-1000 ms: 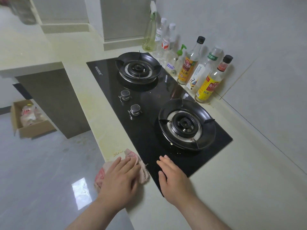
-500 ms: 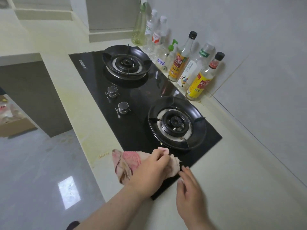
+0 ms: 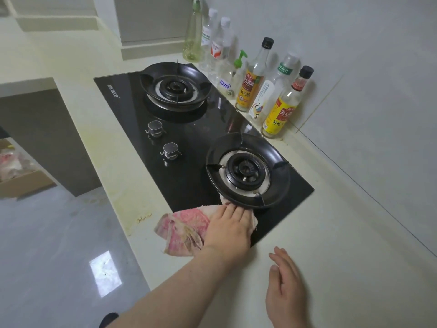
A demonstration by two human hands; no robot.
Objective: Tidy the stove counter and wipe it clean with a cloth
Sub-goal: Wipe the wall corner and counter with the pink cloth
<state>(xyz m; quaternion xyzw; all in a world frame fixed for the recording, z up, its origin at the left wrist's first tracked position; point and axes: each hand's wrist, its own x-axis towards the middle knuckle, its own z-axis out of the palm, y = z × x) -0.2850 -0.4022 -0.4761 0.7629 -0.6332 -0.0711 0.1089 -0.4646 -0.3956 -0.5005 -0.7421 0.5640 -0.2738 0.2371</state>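
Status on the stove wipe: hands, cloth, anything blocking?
Left hand flat, pressing pink cloth on hob glass against near burner ring. Right hand open over counter, holding nothing. Bottles stand clear along wall.

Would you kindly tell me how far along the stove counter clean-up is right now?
Looks done: the bottles stand lined along the wall. In hand: the left hand presses the pink cloth on the black hob beside the near burner. Left: yellowish stains on the counter left of the hob.
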